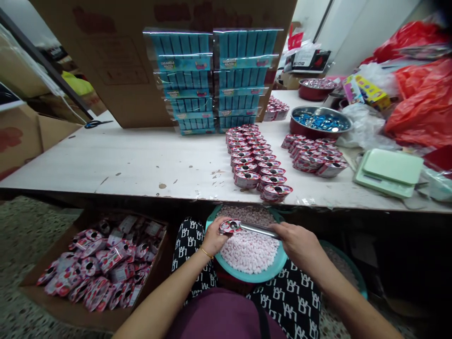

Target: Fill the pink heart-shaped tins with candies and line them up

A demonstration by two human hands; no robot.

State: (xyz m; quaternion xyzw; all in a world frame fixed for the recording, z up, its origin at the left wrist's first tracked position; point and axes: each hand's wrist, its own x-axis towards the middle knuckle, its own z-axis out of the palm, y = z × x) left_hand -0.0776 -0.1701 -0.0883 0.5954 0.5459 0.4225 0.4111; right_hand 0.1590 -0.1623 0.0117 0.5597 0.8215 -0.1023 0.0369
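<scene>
A teal bowl (278,266) full of small pink and white candies (247,252) rests on my lap below the table edge. My left hand (213,238) is closed on a small red pouch (229,226), held over the bowl. My right hand (298,242) grips a metal scoop (259,230) whose tip sits at the pouch mouth. Two rows of filled red pouches (256,160) stand on the white table (141,162) just above the bowl.
A cardboard box (52,306) of empty red pouches sits on the floor at my left. Blue packet stacks (212,80), another pouch cluster (314,155), a metal bowl of blue candies (319,121), a green scale (388,172) and red bags (423,99) fill the table.
</scene>
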